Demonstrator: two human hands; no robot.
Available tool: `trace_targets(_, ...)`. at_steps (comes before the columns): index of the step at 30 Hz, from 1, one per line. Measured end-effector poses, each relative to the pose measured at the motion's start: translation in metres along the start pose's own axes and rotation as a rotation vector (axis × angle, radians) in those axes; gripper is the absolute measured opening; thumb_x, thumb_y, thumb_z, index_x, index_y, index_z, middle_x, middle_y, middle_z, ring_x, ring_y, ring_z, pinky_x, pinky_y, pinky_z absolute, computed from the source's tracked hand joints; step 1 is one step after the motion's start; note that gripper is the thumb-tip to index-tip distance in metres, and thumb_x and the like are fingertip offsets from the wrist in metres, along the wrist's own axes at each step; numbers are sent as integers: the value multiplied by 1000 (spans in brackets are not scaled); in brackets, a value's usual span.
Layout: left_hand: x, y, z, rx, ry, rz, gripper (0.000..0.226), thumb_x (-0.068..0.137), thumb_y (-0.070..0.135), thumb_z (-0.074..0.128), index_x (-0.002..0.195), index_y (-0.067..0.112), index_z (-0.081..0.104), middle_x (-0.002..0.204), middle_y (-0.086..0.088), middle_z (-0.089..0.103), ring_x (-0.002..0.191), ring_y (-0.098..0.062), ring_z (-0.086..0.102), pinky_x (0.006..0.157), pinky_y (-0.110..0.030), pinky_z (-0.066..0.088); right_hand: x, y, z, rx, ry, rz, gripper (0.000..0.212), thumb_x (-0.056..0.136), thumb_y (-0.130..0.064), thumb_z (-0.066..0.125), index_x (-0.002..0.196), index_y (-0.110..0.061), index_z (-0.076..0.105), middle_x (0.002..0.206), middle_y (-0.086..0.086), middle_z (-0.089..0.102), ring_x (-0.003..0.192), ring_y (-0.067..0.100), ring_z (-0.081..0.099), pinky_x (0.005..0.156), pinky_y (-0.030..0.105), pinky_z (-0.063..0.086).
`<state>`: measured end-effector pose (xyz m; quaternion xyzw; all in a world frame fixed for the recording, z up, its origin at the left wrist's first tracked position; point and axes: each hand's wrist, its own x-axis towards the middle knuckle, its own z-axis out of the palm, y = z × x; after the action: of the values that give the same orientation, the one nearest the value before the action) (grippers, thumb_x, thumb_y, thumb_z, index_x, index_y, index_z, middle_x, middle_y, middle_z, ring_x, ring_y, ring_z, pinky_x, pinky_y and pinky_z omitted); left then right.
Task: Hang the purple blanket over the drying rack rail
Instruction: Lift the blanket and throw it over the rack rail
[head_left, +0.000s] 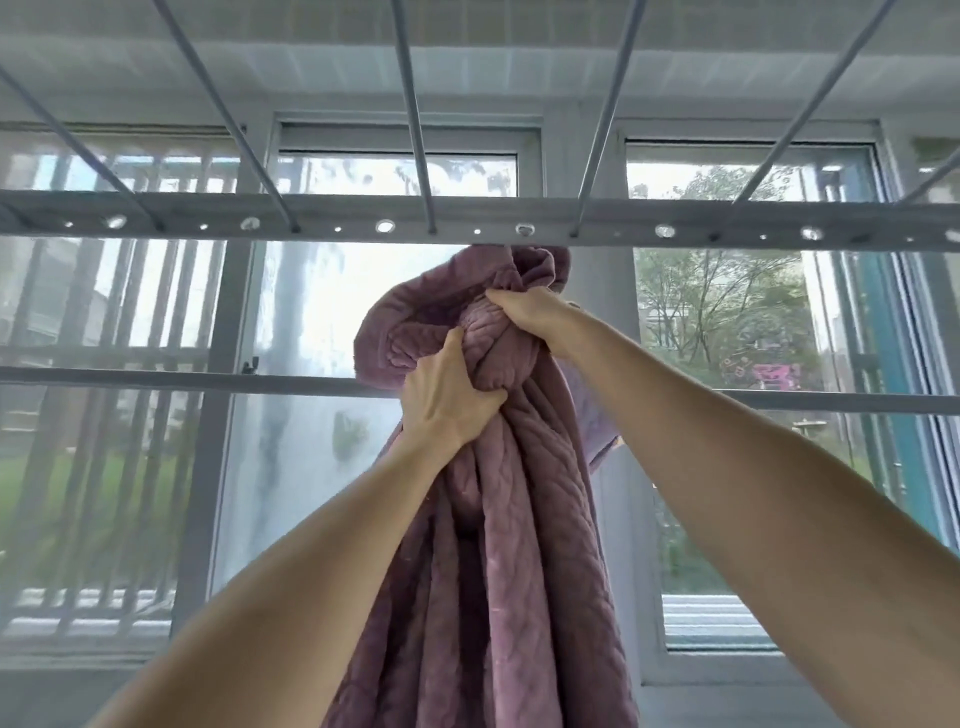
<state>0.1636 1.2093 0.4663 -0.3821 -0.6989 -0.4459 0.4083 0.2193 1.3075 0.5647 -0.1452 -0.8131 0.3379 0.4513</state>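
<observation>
While both arms reached upward at the centre of the frame, the hands clamped the bunched purple blanket (498, 519). The left hand (447, 395) gripped the quilted fabric with curled fingers just below and left of the right hand (530, 312), which pinched a fold higher up. The blanket's top bundle sat directly beneath the perforated drying rack rail (467, 221) crossing the upper frame, apparently touching its underside, while the remainder hung down to the lower edge. Thin rods (413, 114) ran from the rail toward the top, with windows (727, 312) behind.
</observation>
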Motion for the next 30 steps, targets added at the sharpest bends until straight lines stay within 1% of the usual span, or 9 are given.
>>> trace_targets(4, 42, 15, -21, 14, 44, 105, 60, 71, 42, 65, 126, 24, 52, 109, -9, 68, 100, -38, 63, 82, -41, 50, -10, -8, -15, -19, 47, -37, 78, 92, -63, 30, 143, -5, 37, 148, 19, 37, 137, 31, 35, 117, 37, 20)
trace_targets(6, 61, 26, -33, 24, 64, 82, 48, 74, 39, 62, 117, 18, 57, 110, -11, 67, 102, -40, 62, 80, -40, 47, -19, -6, -17, -30, 75, -43, 88, 86, -73, 23, 143, -8, 37, 148, 16, 39, 137, 29, 35, 117, 38, 20)
trace_targets(13, 53, 59, -47, -2, 1, -3, 37, 80, 30, 61, 111, 10, 61, 109, -13, 66, 105, -38, 61, 72, -34, 40, -98, 40, -9, -15, 99, -122, 89, 82, -67, 46, 151, -30, 5, 154, -2, 30, 140, 23, 33, 115, 40, 26)
trace_targets(15, 41, 58, -41, -28, -30, 30, 36, 81, 31, 59, 111, 10, 59, 108, -14, 66, 103, -39, 61, 72, -35, 41, -113, 48, -17, -131, 229, -110, 79, 86, -54, 49, 151, -27, 11, 151, 1, 34, 134, 27, 40, 109, 40, 33)
trace_targets(18, 32, 53, -38, -51, -59, 50, 39, 81, 35, 59, 111, 11, 58, 107, -14, 66, 102, -39, 61, 71, -36, 39, -128, 51, -30, -284, 518, -98, 61, 86, -11, 58, 136, -1, 25, 129, 14, 46, 112, 32, 54, 76, 27, 34)
trace_targets(20, 30, 50, -37, -61, -72, 48, 40, 80, 38, 59, 110, 12, 58, 107, -14, 66, 102, -39, 61, 71, -36, 39, -126, 48, -37, -291, 577, -67, 56, 82, 2, 57, 131, 9, 31, 120, 21, 55, 108, 35, 57, 73, 30, 38)
trace_targets(24, 34, 46, -40, -68, -70, 76, 37, 80, 40, 56, 106, 13, 60, 105, -13, 67, 100, -39, 61, 72, -35, 39, -84, 25, -58, -193, 621, -37, 25, 76, 5, 59, 99, 8, 67, 100, 23, 68, 98, 34, 64, 68, 27, 44)
trace_targets(28, 44, 39, -45, 9, -83, 60, 39, 83, 41, 55, 110, 14, 59, 106, -10, 66, 100, -36, 62, 70, -34, 39, -39, 22, -61, -53, 725, -39, 25, 80, 6, 52, 97, 4, 70, 100, 24, 69, 96, 34, 65, 66, 24, 44)
trace_targets(30, 42, 35, -41, 72, -82, 64, 39, 83, 41, 54, 110, 13, 59, 107, -10, 66, 100, -37, 62, 71, -35, 39, -25, 34, -47, -244, 481, -31, 27, 87, -1, 52, 110, 3, 65, 115, 23, 64, 105, 33, 61, 70, 15, 45)
